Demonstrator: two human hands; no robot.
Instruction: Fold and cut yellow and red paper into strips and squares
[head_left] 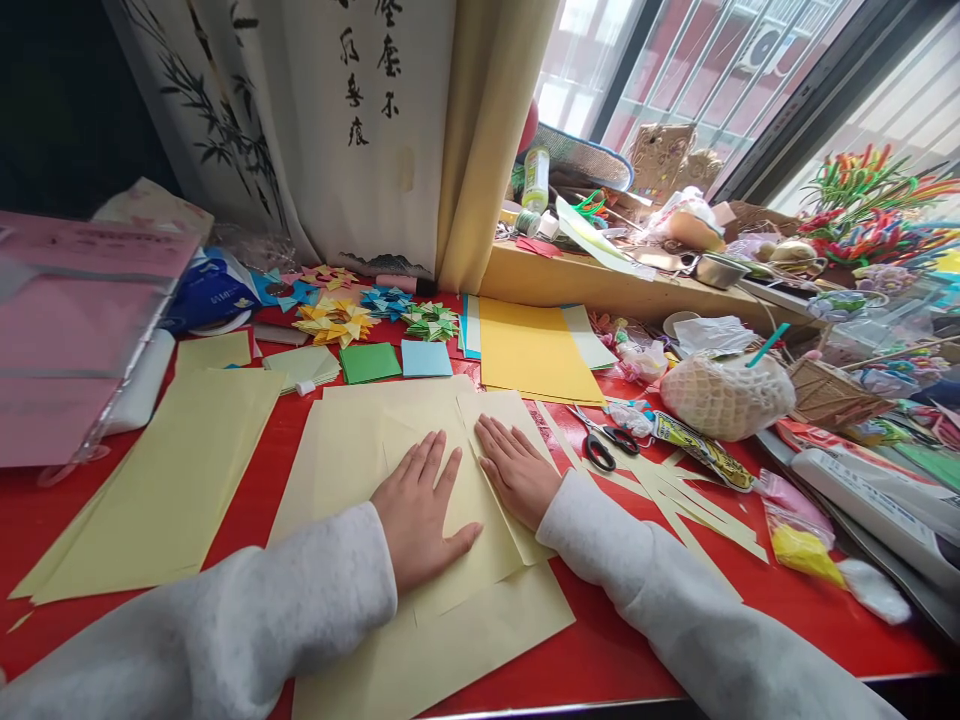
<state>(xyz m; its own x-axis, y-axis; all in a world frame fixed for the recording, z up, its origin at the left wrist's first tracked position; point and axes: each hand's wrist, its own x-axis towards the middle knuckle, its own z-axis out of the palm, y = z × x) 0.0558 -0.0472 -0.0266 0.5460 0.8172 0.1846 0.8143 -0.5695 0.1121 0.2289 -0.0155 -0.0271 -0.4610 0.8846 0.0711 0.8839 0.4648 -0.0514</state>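
Pale yellow paper (480, 535) lies in overlapping sheets before me, with creases and a folded strip (517, 525) along its right side. My left hand (421, 505) rests flat on the middle of the paper, fingers spread and thumb pointing right. Flat on the right-hand strip lies my right hand (516, 468), its fingers stretched toward the upper left. Neither hand holds anything. Part of the paper is hidden under both hands and the left sleeve.
More pale yellow sheets (161, 480) lie on the left. Scissors (607, 445) and cut paper strips (697, 510) are on the right. Behind are yellow paper (532, 345), green squares (370, 362), blue squares (426, 358) and folded paper stars (335, 320). A cluttered sill (600, 285) runs behind.
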